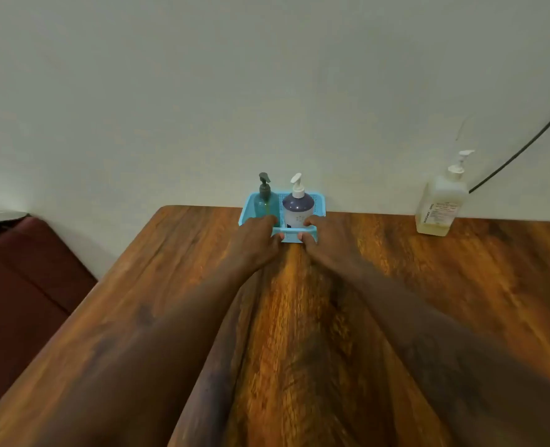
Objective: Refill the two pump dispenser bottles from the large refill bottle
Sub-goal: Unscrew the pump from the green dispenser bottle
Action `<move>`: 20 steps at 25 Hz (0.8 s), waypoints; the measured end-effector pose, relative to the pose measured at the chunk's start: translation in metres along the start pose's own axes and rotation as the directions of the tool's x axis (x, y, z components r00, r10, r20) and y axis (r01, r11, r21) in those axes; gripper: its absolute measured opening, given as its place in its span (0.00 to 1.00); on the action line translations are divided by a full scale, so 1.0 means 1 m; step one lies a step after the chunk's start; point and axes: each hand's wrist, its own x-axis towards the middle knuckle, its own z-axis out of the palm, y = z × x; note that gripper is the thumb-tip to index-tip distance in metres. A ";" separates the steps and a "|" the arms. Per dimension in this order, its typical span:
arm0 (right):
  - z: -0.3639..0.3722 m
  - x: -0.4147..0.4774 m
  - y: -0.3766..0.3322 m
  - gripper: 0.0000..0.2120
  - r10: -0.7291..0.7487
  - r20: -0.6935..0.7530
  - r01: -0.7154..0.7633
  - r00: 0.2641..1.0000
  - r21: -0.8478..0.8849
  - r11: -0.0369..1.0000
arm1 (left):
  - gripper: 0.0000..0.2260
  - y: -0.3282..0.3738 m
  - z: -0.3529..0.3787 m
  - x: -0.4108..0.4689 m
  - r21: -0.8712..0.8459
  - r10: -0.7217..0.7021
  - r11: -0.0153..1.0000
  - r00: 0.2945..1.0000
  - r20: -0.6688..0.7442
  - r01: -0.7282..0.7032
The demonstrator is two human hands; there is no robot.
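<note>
Teal pump bottle, purple-white pump bottle in blue plastic basket; left hand, right hand each grip its near rim.

Person, two bare hands in view: left hand, right hand; left forearm and right forearm bare right down to frame edge; short thumbnails showing on both thumbs; forearms blurred, finer detail unreadable.
</note>
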 end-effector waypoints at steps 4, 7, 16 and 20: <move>0.023 -0.004 0.011 0.25 -0.037 -0.042 0.033 0.998 -0.108 0.994 | 0.14 -0.007 0.024 0.002 0.105 0.031 0.994 0.999 0.009 -0.032; 0.028 -0.001 0.018 0.24 -0.061 -0.060 0.055 0.996 -0.101 0.993 | 0.14 -0.007 0.031 0.001 0.132 0.040 0.991 0.999 -0.020 -0.037; 0.003 -0.055 0.012 0.13 -0.119 -0.084 0.109 0.989 -0.112 0.988 | 0.15 0.007 0.023 -0.054 0.110 0.069 0.992 0.997 -0.035 -0.065; -0.010 -0.102 0.010 0.15 -0.155 -0.082 0.148 0.984 -0.091 0.985 | 0.15 0.015 0.012 -0.096 0.123 0.099 0.988 0.995 -0.017 -0.096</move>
